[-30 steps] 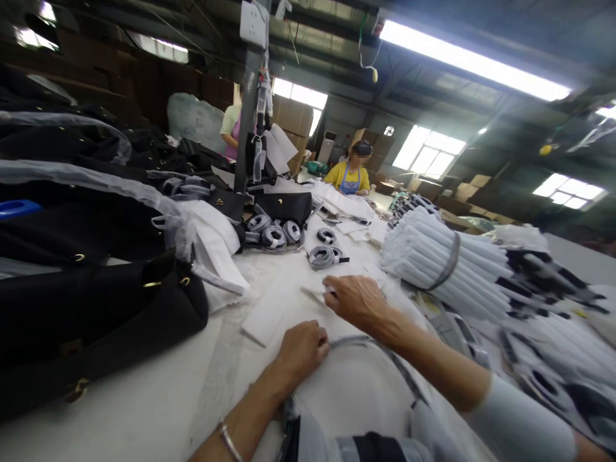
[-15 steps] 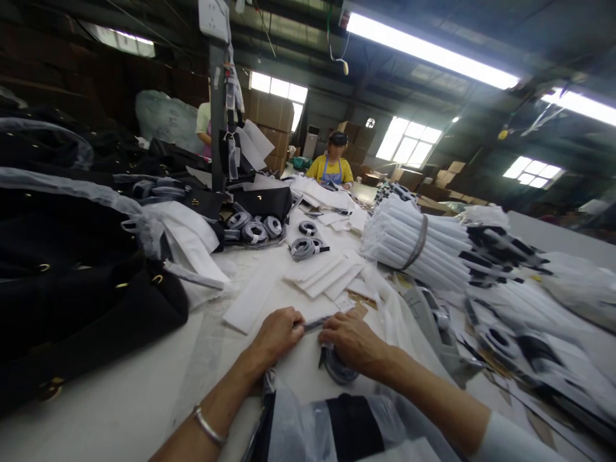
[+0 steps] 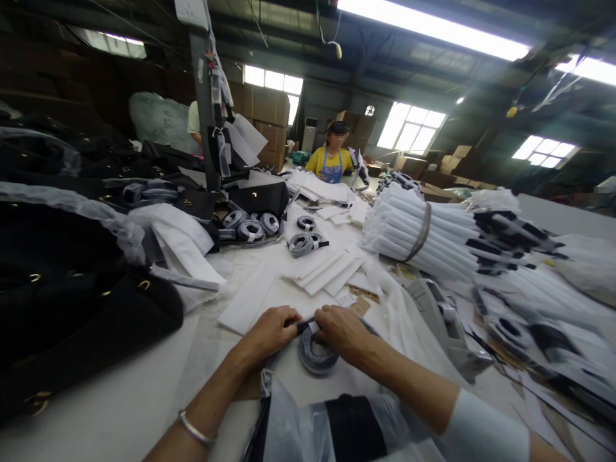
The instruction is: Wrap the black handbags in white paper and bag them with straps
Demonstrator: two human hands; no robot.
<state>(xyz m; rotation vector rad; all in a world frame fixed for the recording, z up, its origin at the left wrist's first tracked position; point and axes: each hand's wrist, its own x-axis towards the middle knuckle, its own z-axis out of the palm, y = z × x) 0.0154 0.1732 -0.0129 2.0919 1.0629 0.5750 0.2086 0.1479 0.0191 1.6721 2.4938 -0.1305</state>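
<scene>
A coiled dark strap [image 3: 318,367], wrapped in clear film with a white band, rests on the table just below my fingers. My left hand [image 3: 272,330] is closed, pinching the strap's loose black end from the left. Over the coil's upper right side, my right hand [image 3: 341,328] has its fingers closed on the same strap, hiding part of it. Only a short stretch of strap shows between the two hands. Nearest my body lies a black item [image 3: 353,427] in clear plastic wrapping.
Black bags [image 3: 96,327] with gold fittings crowd the left. White paper strips [image 3: 320,269] and several coiled straps [image 3: 301,244] lie ahead. A bundle of white-wrapped straps [image 3: 397,221] and a grey device [image 3: 440,321] stand right. A person in yellow [image 3: 317,160] sits at the far end.
The coil has shifted left and turned, showing its round opening. My hands have moved slightly left, still on the strap. At the far end, the person now has something raised beside them.
</scene>
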